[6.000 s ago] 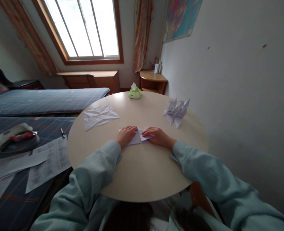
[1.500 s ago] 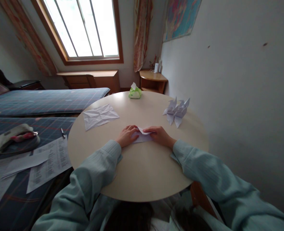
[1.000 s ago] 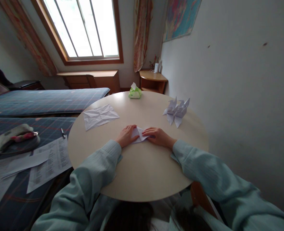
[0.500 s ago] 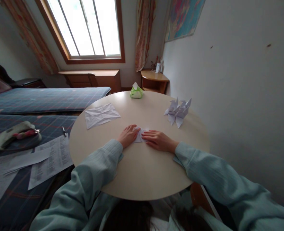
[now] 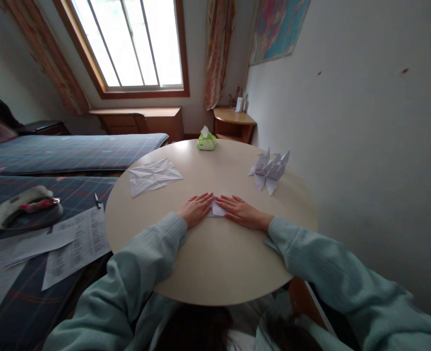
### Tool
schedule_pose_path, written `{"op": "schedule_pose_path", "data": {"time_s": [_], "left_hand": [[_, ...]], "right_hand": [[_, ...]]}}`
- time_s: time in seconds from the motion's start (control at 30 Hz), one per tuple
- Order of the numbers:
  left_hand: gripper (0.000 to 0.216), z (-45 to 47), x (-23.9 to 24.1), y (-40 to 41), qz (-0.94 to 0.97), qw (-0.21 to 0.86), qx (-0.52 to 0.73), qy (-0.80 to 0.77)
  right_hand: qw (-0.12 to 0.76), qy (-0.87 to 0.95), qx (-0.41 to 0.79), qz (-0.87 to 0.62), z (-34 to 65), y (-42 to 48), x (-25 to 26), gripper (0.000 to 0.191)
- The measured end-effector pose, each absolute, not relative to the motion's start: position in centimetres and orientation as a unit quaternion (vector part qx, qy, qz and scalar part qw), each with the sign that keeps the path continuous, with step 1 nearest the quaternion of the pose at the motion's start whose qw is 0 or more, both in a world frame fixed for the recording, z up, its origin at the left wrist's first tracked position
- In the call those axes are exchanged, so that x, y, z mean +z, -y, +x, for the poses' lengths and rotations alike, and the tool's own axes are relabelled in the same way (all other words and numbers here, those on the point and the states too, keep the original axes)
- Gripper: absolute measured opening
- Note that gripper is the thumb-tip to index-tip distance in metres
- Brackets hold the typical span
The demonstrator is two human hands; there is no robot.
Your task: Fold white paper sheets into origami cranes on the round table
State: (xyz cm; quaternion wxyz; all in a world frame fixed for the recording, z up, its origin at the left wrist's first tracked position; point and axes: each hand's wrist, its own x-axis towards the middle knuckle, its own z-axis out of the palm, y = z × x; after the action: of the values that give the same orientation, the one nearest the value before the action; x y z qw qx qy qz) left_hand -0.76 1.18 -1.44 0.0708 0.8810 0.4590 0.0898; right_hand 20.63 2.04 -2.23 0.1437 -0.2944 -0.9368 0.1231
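A small folded sheet of white paper [image 5: 217, 209] lies on the round cream table [image 5: 219, 258] in front of me, partly covered by both hands. My left hand [image 5: 197, 208] presses on its left side with the fingers stretched out flat. From the right, my right hand [image 5: 243, 212] lies flat on the paper, fingers extended. The fingertips of the two hands nearly meet at the paper's top. Farther left rests a creased, opened-out paper sheet [image 5: 155, 176]. At the right stand folded paper figures [image 5: 269, 170] with pointed tips.
A green tissue pack [image 5: 206, 140] sits at the table's far edge. On the plaid bed [image 5: 72, 148] side at left are printed sheets [image 5: 76, 243], a pen [image 5: 97, 200] and a pale pouch [image 5: 23, 207]. A white wall [image 5: 365, 136] runs along the right.
My left fingers have straightened from a bent grip and slid up the paper. My right fingers have shifted slightly upward, so the hands now angle toward each other over the paper.
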Motion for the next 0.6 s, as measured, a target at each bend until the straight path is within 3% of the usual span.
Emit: {"op": "schedule_pose_path", "data": {"time_s": [0.3,0.6], "left_hand": [[0.043,-0.9,-0.8,-1.3,0.880,0.119,0.072,-0.455],[0.048,-0.9,-1.4,-1.3,0.879,0.096,0.103,-0.456]], "right_hand": [[0.090,0.942,0.104,-0.306,23.9,1.1,-1.5,0.052],[0.041,0.933,0.113,-0.340,26.4,4.0,-0.9,0.056]]}}
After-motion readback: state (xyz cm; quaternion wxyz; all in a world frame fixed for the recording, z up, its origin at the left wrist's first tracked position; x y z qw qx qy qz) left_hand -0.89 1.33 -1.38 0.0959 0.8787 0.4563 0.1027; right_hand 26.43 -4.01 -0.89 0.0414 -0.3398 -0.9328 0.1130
